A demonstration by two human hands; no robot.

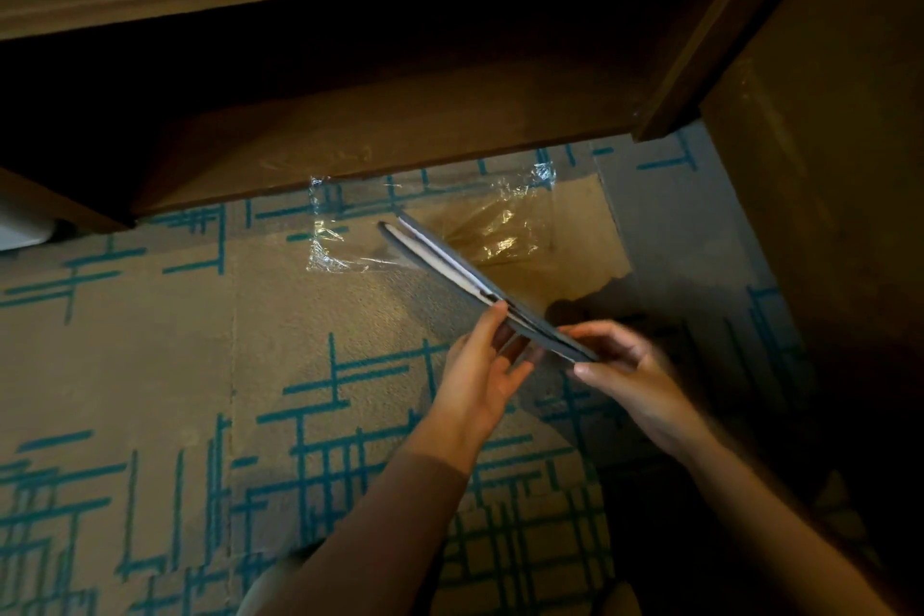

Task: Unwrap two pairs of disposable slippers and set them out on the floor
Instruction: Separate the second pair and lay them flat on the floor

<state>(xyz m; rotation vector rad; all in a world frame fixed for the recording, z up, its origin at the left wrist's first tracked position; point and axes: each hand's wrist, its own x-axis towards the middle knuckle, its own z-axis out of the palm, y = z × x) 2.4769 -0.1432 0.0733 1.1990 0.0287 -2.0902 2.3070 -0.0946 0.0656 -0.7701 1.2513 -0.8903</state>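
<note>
A flat pair of grey disposable slippers with white inner faces is held edge-on above the carpet, pressed together. My left hand grips the near end from the left, thumb on top. My right hand pinches the same end from the right and is slightly blurred. The slippers' far end points toward a clear plastic wrapper that lies crumpled on the floor just in front of the wooden furniture. No second pair is visible.
Dark wooden furniture overhangs the floor at the top, with a wooden panel on the right. The carpet is beige with teal line patterns. A white object shows at the left edge.
</note>
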